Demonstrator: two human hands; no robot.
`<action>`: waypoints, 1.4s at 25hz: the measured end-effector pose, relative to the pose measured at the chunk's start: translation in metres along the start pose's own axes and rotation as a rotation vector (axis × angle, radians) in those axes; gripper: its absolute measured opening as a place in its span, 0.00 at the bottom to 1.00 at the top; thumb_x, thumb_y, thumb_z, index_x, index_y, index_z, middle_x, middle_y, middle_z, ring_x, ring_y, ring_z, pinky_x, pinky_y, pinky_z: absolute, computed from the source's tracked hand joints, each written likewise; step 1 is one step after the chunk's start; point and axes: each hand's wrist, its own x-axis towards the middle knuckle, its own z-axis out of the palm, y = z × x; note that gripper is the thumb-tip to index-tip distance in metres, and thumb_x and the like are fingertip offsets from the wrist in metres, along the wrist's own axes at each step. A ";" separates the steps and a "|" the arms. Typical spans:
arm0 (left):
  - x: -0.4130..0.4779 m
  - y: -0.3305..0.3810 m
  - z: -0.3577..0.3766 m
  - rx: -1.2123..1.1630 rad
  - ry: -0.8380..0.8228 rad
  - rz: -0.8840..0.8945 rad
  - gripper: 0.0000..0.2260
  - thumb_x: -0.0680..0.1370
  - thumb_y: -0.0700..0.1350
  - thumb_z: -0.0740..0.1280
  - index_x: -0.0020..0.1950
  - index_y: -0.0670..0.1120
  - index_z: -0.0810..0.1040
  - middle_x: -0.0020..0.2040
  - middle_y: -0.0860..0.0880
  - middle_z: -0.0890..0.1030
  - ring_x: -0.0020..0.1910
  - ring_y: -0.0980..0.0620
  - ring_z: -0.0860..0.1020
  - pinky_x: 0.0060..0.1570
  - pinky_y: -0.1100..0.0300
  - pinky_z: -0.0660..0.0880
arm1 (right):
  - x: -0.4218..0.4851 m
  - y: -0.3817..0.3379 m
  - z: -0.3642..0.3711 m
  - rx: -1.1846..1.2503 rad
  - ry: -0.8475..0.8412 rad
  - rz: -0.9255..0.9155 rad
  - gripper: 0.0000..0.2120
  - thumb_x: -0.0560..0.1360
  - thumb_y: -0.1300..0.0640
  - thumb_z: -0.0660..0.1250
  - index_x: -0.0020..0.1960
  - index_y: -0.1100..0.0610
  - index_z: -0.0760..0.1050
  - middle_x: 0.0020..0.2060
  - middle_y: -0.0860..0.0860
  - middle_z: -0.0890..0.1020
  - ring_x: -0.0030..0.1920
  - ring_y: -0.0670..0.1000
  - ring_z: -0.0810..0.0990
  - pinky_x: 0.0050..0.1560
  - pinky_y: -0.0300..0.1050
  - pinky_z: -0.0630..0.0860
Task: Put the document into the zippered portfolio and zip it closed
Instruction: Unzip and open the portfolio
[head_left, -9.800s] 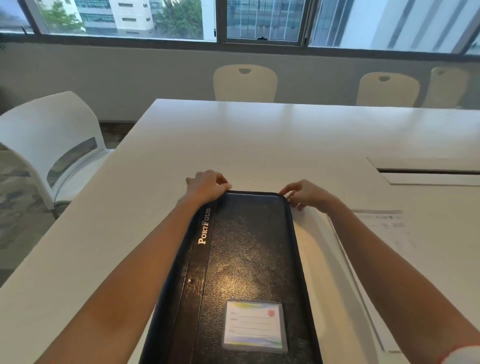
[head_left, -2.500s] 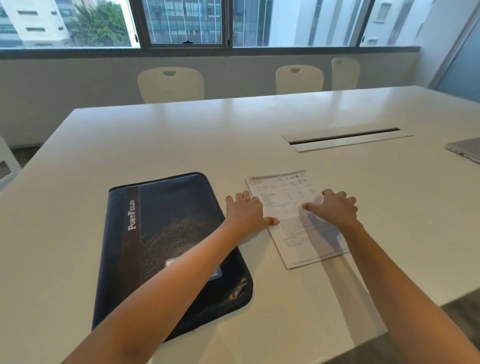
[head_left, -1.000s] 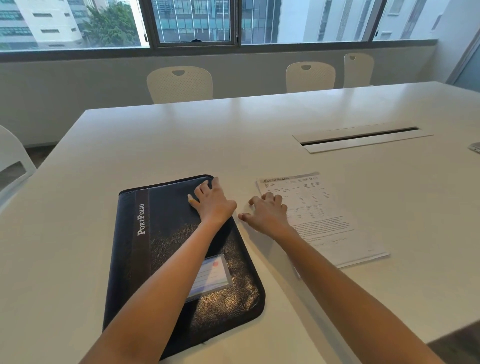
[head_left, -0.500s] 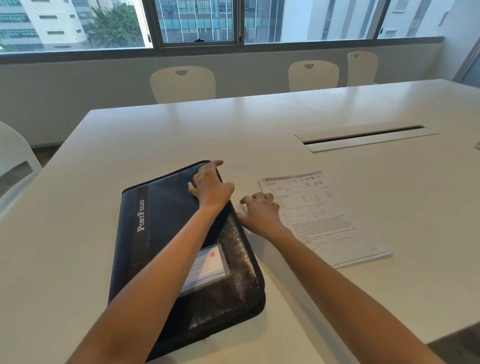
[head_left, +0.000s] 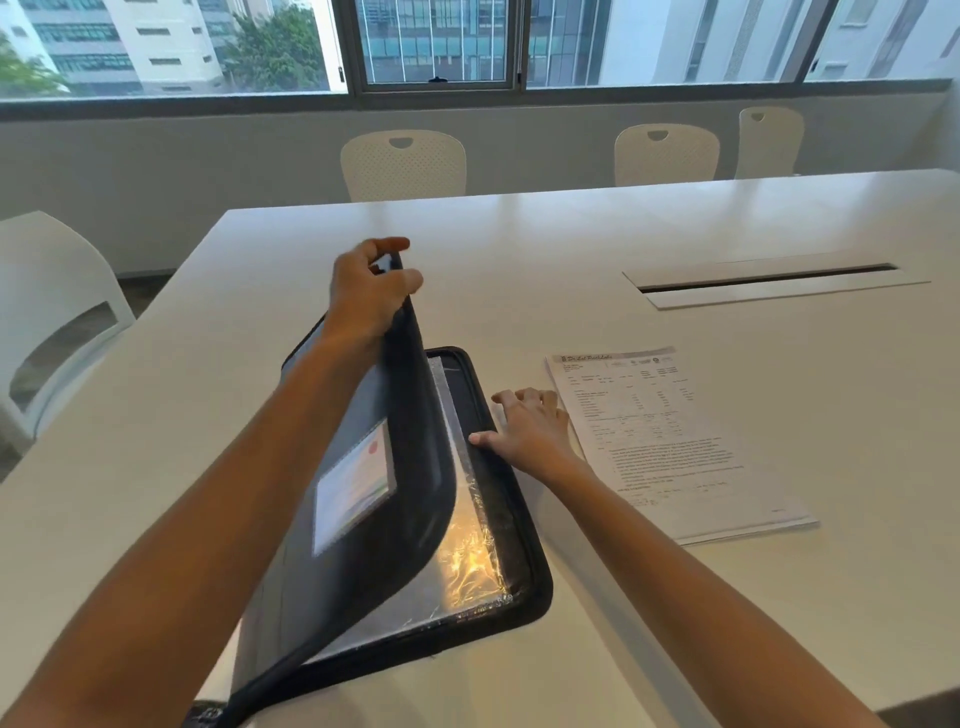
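Note:
The black zippered portfolio (head_left: 524, 571) lies on the white table (head_left: 519, 270) with its front cover lifted high. My left hand (head_left: 366, 296) grips the cover's far corner and holds it up; a clear card pocket shows on the cover's outside. Inside, shiny clear plastic sleeves (head_left: 467, 561) are exposed. My right hand (head_left: 524, 423) rests flat on the table at the portfolio's right edge, thumb touching its rim. The printed document (head_left: 670, 441) lies flat on the table just right of that hand.
A recessed cable slot (head_left: 769, 280) crosses the table at the right. Cream chairs (head_left: 402, 163) stand along the far side under the windows. A white chair (head_left: 52, 312) sits at the left. The table's near edge runs bottom right.
My left hand has lifted the cover from nearly flat to steeply raised, exposing the plastic sleeves inside. My right hand stays beside the portfolio's right edge.

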 end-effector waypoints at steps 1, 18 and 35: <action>0.002 0.004 -0.011 -0.004 0.013 0.009 0.17 0.74 0.39 0.69 0.62 0.49 0.78 0.61 0.46 0.77 0.56 0.49 0.75 0.42 0.71 0.71 | -0.001 -0.001 0.000 0.012 0.007 -0.006 0.34 0.71 0.35 0.65 0.70 0.52 0.66 0.68 0.56 0.70 0.69 0.59 0.64 0.65 0.58 0.65; 0.024 0.012 -0.264 0.533 0.071 -0.093 0.15 0.74 0.35 0.67 0.57 0.49 0.80 0.39 0.54 0.85 0.36 0.59 0.80 0.44 0.67 0.78 | -0.002 -0.005 -0.008 0.055 -0.035 -0.006 0.32 0.71 0.39 0.68 0.70 0.53 0.67 0.67 0.56 0.71 0.69 0.58 0.64 0.63 0.58 0.67; -0.022 -0.140 -0.333 1.154 0.060 -0.335 0.18 0.72 0.33 0.63 0.62 0.38 0.76 0.60 0.34 0.77 0.57 0.34 0.74 0.54 0.46 0.72 | -0.010 -0.011 -0.004 0.063 0.008 0.011 0.27 0.73 0.41 0.68 0.67 0.53 0.70 0.65 0.55 0.73 0.67 0.58 0.67 0.61 0.58 0.69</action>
